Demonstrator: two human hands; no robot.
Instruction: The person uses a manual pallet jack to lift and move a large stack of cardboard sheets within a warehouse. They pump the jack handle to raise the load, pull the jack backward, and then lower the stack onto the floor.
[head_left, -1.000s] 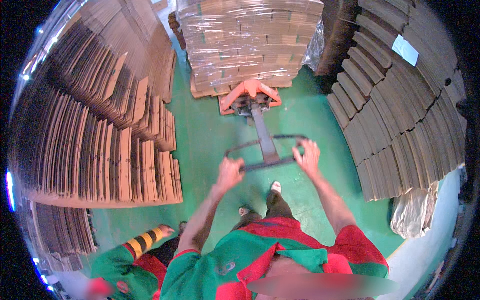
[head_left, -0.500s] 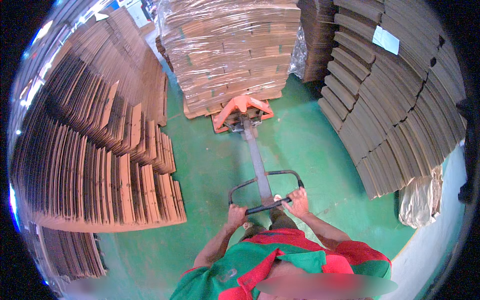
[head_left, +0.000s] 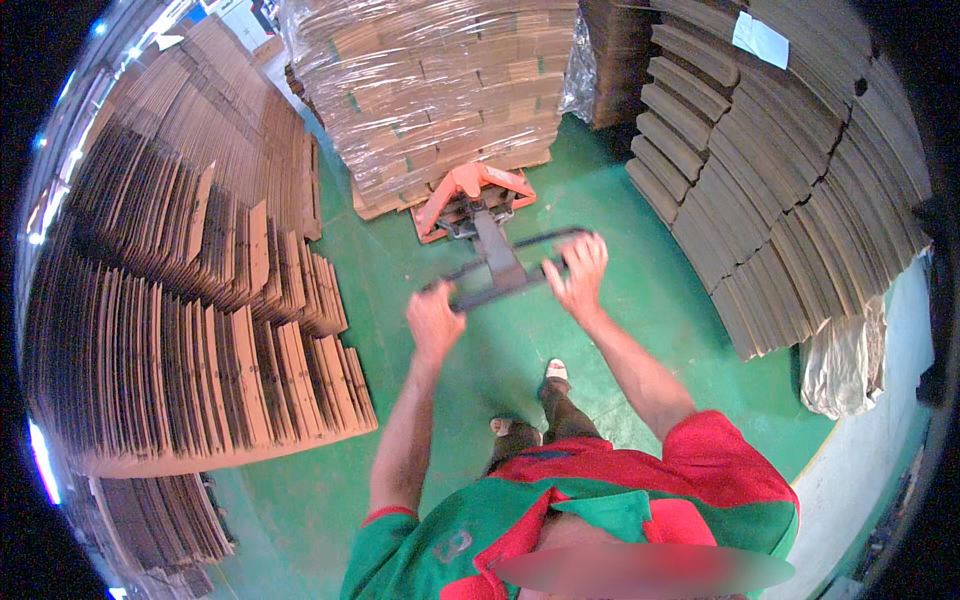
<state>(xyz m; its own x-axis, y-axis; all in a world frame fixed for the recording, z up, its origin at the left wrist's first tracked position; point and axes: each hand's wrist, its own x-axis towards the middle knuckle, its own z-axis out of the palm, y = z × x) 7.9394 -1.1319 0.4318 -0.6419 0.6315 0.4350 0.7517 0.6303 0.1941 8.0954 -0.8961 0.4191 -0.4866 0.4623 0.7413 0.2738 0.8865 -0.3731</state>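
An orange pallet jack stands ahead of me, its forks hidden under a wrapped pallet load of brown cardboard. Its dark loop handle is raised toward upright, so the shaft looks short. At the handle's left corner, my left hand is closed round the bar. My right hand grips the right corner, its fingers lying over the bar and slightly blurred. Both arms reach forward, elbows nearly straight.
Tall stacks of cardboard sheets flank the left side. More flat cardboard is piled at right, with a white paper sheet on it. A crumpled pale wrapped bundle stands by the right wall. The green floor runs between the stacks.
The handle has swung up and away from my body, with both hands on it. My arms have stretched forward, and my feet show more fully below.
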